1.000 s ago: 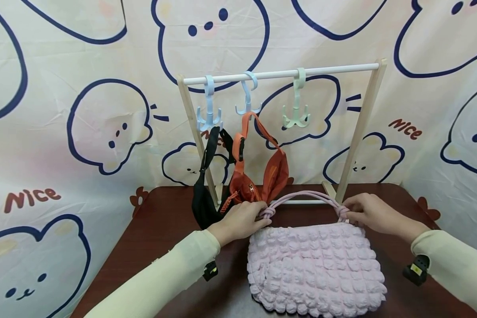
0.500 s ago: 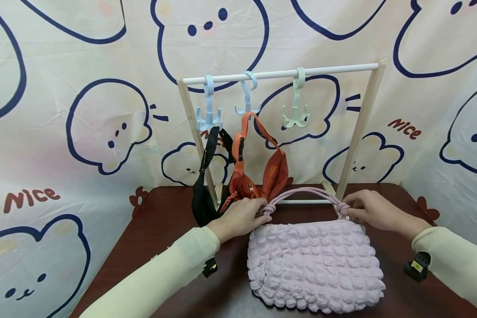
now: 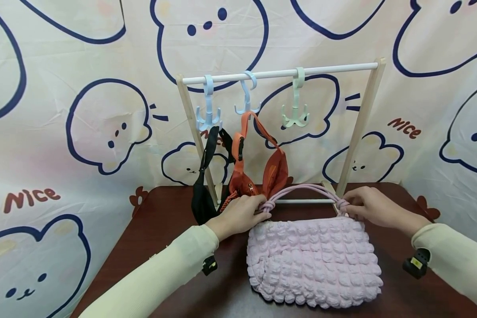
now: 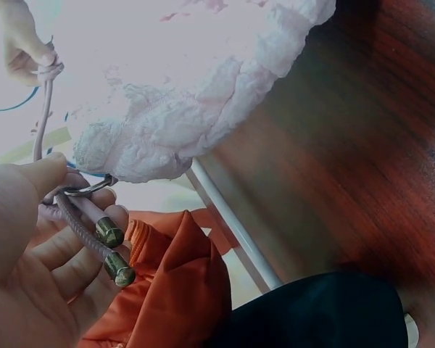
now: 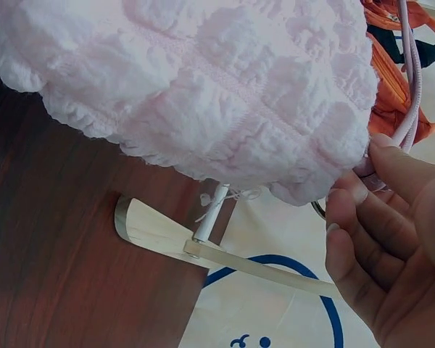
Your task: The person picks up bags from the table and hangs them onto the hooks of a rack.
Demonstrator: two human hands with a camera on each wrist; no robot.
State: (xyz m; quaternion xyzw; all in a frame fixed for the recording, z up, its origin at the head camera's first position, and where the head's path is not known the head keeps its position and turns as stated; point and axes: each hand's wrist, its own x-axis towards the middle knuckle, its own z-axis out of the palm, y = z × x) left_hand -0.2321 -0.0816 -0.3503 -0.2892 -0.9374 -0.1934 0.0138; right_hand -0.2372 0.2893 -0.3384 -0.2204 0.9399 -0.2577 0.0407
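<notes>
A pale pink quilted handbag [image 3: 314, 263] stands upright between my hands in the head view, its twin-cord handle [image 3: 302, 187] arching up toward the rack. My left hand [image 3: 244, 214] pinches the knotted left end of the handle. In the left wrist view, metal-tipped cord ends [image 4: 109, 232] and a ring show beside those fingers. At the right knot, my right hand [image 3: 369, 207] pinches the cord between thumb and fingers. The bag's lower edge is close over the tabletop, with a dark shadow under it.
Behind the bag stands a wooden rack with a white rail [image 3: 278, 75]. Two blue hooks [image 3: 209, 104] and a green hook [image 3: 297, 101] hang from it. An orange bag [image 3: 276, 172] and a black bag [image 3: 202, 198] hang at left, over the brown table [image 3: 143, 247].
The handbag has risen slightly and shifted a little toward the rack. Both hands have moved up with it, keeping their hold on the handle ends.
</notes>
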